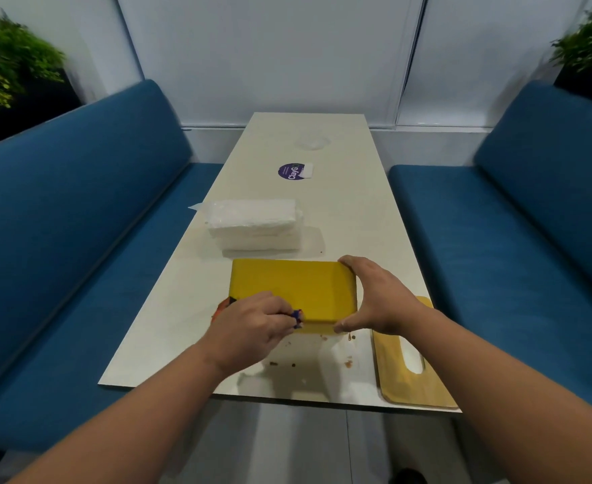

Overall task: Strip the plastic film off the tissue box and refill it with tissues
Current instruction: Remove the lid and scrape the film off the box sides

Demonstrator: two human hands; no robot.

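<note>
Both forearms reach in from the near edge of the table [375,211], and the left hand [252,324] sits closest, its fingers curled down on something small with dark blue and red on it, pinched at the near long edge of the yellow tissue box [293,291]. What that scrap is I cannot tell; it may be a strip of film or a label. The right hand [378,296] spans the box's right short end, thumb at the near corner and fingers hooked over the far corner, so it clamps the box in place.

The box lies flat with its long axis running left to right across the table, square to the arms. By my judgement the peel must therefore travel along that near edge, with the left hand pulling while the right braces.

Just beyond the box, towards the left, rests the wrapped stack of tissues [256,227]. To the right, near the table's edge, lies a flat wooden lid [397,372] with an oval slot.
</note>
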